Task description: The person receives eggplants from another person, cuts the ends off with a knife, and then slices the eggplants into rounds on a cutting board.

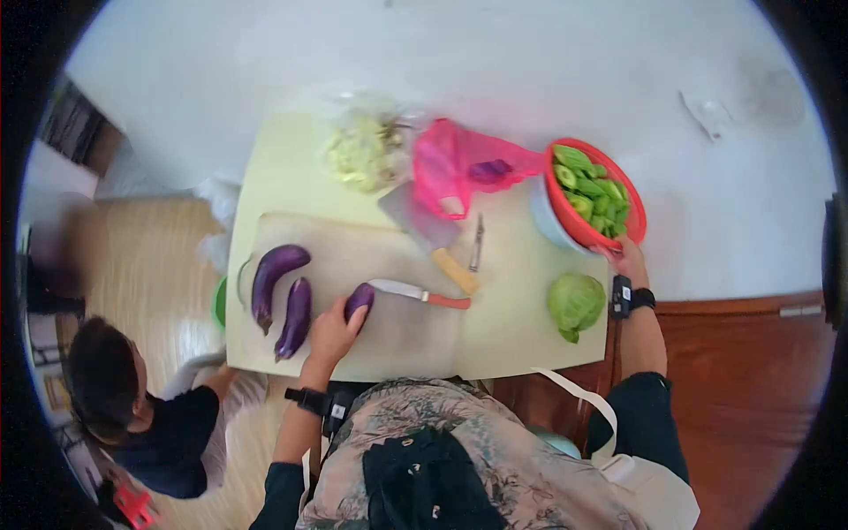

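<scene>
My left hand (332, 334) is closed around an eggplant (359, 299) on the white cutting board (406, 340); its lower part is hidden by my fingers. Two more purple eggplants, one curved (268, 281) and one straighter (296, 320), lie to its left. Beside the held eggplant rests a knife with a red-brown handle (446, 301), its blade pointing at it. At the right, my right hand (627, 261) grips the near rim of a red basket (639, 212) full of cut green vegetable pieces (594, 190). This basket sits tilted in or over a pale blue bowl (549, 221).
A cleaver (420, 216) with a yellowish handle and a small peeler-like tool (477, 243) lie mid-table. Behind are a pink plastic bag (446, 168) and pale leafy vegetables (360, 155) in clear plastic. A cabbage (576, 305) stands near the right edge. Another person (159, 415) is at the left.
</scene>
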{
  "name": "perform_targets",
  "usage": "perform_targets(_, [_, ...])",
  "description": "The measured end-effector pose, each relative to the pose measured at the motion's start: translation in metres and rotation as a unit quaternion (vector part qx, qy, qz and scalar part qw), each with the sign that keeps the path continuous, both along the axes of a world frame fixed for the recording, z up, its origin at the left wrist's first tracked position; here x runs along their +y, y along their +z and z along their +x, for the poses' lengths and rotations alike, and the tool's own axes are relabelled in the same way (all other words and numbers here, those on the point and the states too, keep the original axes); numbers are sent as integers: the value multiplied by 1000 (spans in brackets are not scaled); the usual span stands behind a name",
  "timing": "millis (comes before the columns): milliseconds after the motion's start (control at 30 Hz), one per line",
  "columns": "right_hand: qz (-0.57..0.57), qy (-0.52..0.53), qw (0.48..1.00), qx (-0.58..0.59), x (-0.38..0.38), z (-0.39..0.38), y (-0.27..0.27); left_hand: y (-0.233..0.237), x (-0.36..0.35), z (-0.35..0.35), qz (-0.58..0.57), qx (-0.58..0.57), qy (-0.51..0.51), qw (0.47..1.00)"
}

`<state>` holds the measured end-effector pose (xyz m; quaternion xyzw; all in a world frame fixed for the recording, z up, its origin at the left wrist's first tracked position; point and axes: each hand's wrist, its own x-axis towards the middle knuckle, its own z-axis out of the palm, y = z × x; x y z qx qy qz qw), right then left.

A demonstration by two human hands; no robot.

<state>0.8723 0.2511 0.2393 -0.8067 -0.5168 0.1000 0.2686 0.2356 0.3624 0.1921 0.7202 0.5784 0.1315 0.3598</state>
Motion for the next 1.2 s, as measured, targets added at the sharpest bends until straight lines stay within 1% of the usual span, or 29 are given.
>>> perform_targets(33, [17,29,999,-24,5,-26,25,2,-1,-1,3,-6,-16,1000])
perform_targets(67, [-2,25,994,-107,6,-26,33,7,3,-1,5,4,-18,1000])
perform_targets(133, [44,-35,998,-42,6,-25,18,10,5,0,7,11,-19,1000])
perform_targets(167, [42,-37,997,-45,4,-27,21,13,5,0,10,12,-20,1000])
perform_targets(233, [49,-1,997,-62,9,-68,44,13,6,-4,29,11,-21,999])
perform_targets(300, [42,-9,997,-65,19,-112,78,15,10,-4,21,6,-19,1000])
perform_targets(333, [36,-17,997,-69,19,-122,86,16,11,-4,14,0,-17,1000])
perform_targets(367, [65,-20,998,2,16,-119,80,17,12,-4,12,1,-19,1000])
perform_targets(433, [67,-32,997,-10,9,-125,84,19,12,-4,3,22,-19,1000])
perform_targets(500, [68,-45,996,-27,7,-119,86,17,17,0,-3,11,-23,1000])
perform_targets(533, [140,-205,932,264,6,-113,88,16,18,0,-1,-2,-23,1000])
perform_targets(567, [199,-339,756,523,5,-108,91,16,19,1,0,-5,-26,1000])
perform_targets(600, [202,-339,757,520,6,-114,99,16,19,1,11,-19,-23,1000])
perform_targets(700, [236,-313,763,514,15,-151,130,16,18,0,18,-28,-20,999])
perform_targets(767, [207,-265,785,521,12,-172,144,18,18,0,17,-25,-17,999])
perform_targets(800, [208,-258,785,523,14,-182,148,21,19,1,-3,-13,-16,1000])
perform_targets(833, [206,-220,787,539,17,-194,150,23,19,-1,-21,-2,-14,1000])
perform_targets(867, [203,-180,786,555,20,-207,151,22,19,-3,-15,0,-5,1000])
perform_targets(933, [192,-167,778,574,32,-232,155,13,18,-4,0,-40,-10,999])
perform_targets(967, [176,-142,781,582,40,-242,155,10,18,-4,4,-42,-8,999])
perform_targets(1000, [158,-118,783,590,49,-255,154,16,18,-3,-32,-28,3,999])
perform_targets(1067, [146,-99,774,608,69,-283,153,11,17,-4,-24,-24,-9,999])
perform_targets(1100, [126,-68,772,620,78,-297,153,15,17,-4,-17,-17,9,1000])
perform_targets(1133, [105,-37,769,630,87,-311,150,19,16,-2,-30,-11,5,999])
perform_targets(1167, [102,9,750,653,95,-304,155,49,13,8,-33,19,11,999])
perform_targets(1200, [94,30,736,669,98,-302,163,59,4,20,-23,37,35,998])
